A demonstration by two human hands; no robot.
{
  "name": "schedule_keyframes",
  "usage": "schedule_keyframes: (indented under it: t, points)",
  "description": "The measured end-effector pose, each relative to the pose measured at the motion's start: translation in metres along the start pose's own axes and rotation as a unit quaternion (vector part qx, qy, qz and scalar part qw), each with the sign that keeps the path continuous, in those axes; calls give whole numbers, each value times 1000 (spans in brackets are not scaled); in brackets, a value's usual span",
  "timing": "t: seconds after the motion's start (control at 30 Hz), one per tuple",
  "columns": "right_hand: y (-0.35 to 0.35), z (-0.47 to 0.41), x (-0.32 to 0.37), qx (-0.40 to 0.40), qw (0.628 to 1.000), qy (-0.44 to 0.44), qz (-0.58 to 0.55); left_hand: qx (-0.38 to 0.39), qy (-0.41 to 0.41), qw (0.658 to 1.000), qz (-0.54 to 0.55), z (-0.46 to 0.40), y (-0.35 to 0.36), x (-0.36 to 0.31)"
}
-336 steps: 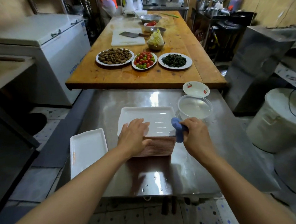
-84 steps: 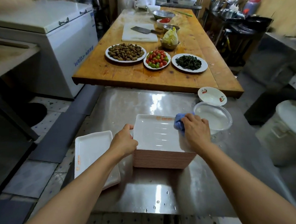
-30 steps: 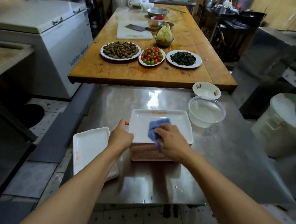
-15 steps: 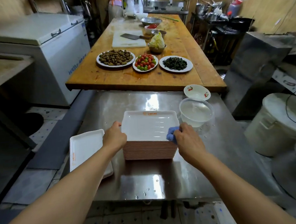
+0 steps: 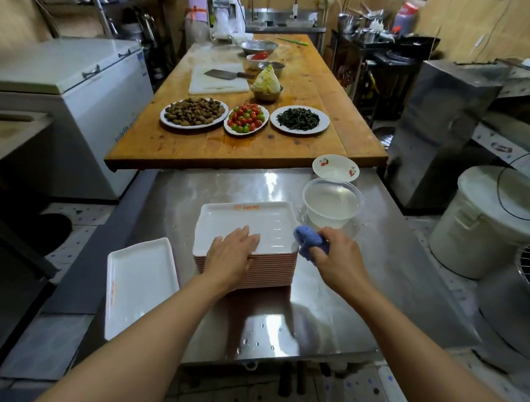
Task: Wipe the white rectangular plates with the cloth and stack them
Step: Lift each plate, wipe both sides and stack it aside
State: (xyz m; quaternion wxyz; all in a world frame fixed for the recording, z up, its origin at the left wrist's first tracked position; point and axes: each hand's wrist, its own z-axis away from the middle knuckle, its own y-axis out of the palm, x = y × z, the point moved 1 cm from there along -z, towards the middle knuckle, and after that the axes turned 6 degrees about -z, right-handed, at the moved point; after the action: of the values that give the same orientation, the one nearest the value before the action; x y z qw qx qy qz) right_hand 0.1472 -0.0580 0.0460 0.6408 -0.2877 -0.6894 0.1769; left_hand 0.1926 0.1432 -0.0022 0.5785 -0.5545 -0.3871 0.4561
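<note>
Clear tub (image 5: pixel 332 202) is holding water, sitting just right of the plate stack (image 5: pixel 248 263) on the steel table (image 5: pixel 385 286); small cherry-print bowl (image 5: pixel 335 167) behind it. My left hand (image 5: pixel 233 258) is lying flat, fingers straight, on the near left edge of the top plate (image 5: pixel 249 224). My right hand (image 5: pixel 337 261) is gripping the bunched blue cloth (image 5: pixel 307 240) at the stack's right corner. One wiped plate (image 5: pixel 139 284) is lying left of the stack.

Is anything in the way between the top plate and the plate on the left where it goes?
Nothing visible. Only bare steel table lies between the top plate and the left plate. The left hand rests on the top plate.
</note>
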Motion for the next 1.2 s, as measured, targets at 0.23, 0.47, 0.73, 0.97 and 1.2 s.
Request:
schedule_keyframes:
  t: [0.23,0.47,0.73,0.97,1.2]
  points:
    - [-6,6,-3,-43,995,28,-80,-136,-6,991,-15,17,-17,-9]
    - [-9,2,11,-81,987,44,-134,-250,33,967,26,25,-69,-6]
    - [-13,2,78,-126,961,-73,-236,-223,-103,881,403,69,-128,24]
    - [13,1,153,-62,953,-246,-166,-122,-142,755,629,121,-130,47]
    - [50,7,191,40,936,-350,9,-142,-115,718,671,145,-139,53]
